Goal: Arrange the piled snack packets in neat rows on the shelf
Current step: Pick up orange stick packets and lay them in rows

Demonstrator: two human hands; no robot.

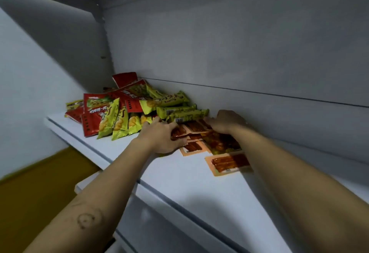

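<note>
Gripping flat orange packets [196, 146] on the shelf [179, 185], just right of the mixed pile [111, 113], with left hand [161, 136] fingers curled on them. Cannot tell the grip of the blurred right hand [227, 122]. Risk of toppling green bars [183, 112] by pulling from beneath.

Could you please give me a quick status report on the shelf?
Left hand grips the orange packets; right hand on them too, grip unclear. A lone orange packet lies apart. Mixed pile of packets crowds the left, unsorted.
</note>
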